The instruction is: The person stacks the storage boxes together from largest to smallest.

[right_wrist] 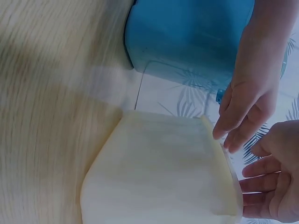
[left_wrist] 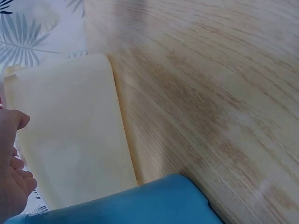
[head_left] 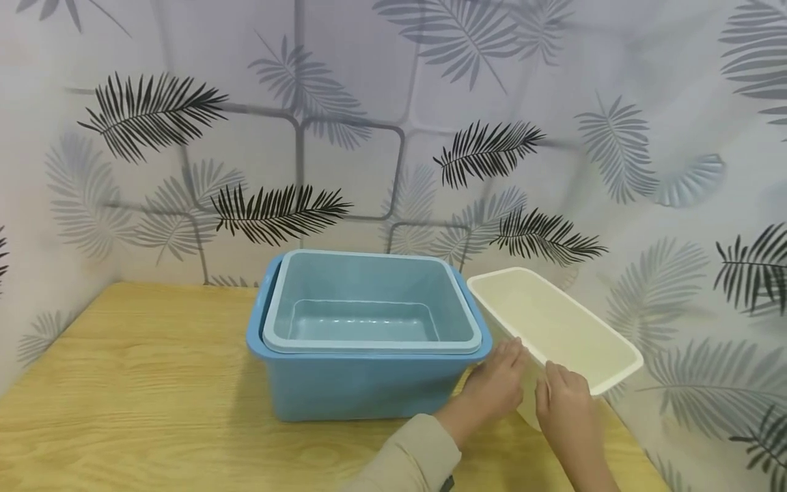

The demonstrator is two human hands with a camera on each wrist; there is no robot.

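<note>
A cream plastic bin (head_left: 556, 321) stands at the right of the table, its mouth tilted and its rim facing up. My left hand (head_left: 501, 376) holds its near rim, between this bin and the blue ones. Farther right along the same rim, my right hand (head_left: 570, 406) grips the edge with fingertips over it. The right wrist view has both the left hand (right_wrist: 250, 102) and the right hand (right_wrist: 275, 179) at the rim. Left of them, a light blue bin (head_left: 371, 345) is nested inside a larger blue bin (head_left: 369, 389).
The wood-grain table (head_left: 135, 383) extends left and in front of the bins. A wall covering (head_left: 369, 150) with a leaf pattern rises directly behind and along the right side. The blue bin's side (left_wrist: 140, 205) lies close to the cream bin in the left wrist view.
</note>
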